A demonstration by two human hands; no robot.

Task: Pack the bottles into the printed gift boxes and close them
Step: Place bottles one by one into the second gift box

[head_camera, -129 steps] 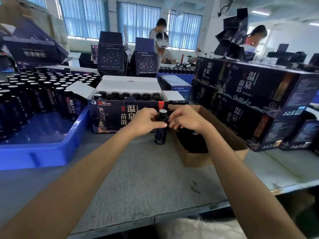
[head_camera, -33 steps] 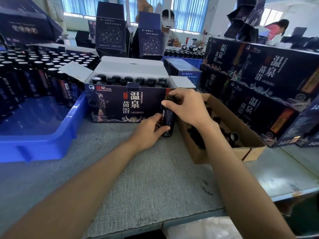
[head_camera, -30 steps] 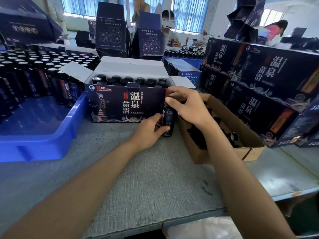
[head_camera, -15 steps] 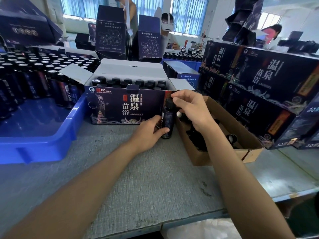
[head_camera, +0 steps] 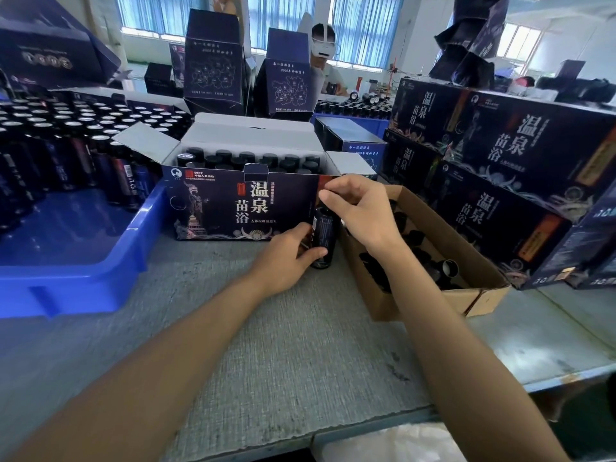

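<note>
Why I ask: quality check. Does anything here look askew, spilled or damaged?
Nothing spilled or visibly damaged. The brown carton holds dark pieces lying jumbled, while one bottle stands outside the gift box, gripped by left hand and right hand.

Bright daylight pours in from tall windows (head_camera: 363, 25) along the back wall, and their lower panes are washed out to white. The grey worktop (head_camera: 300, 355) is evenly lit, with only soft, faint shadows. Small pale glints sit on the caps of the massed bottles (head_camera: 83, 121) at left. The centre is sharp, and the print on the open gift box (head_camera: 240, 205) reads clearly. The wide lens bows the stacked boxes (head_camera: 533, 168) at right and stretches the forearms (head_camera: 160, 388) below. The blue tray (head_camera: 66, 288) looks slightly soft-edged.
</note>
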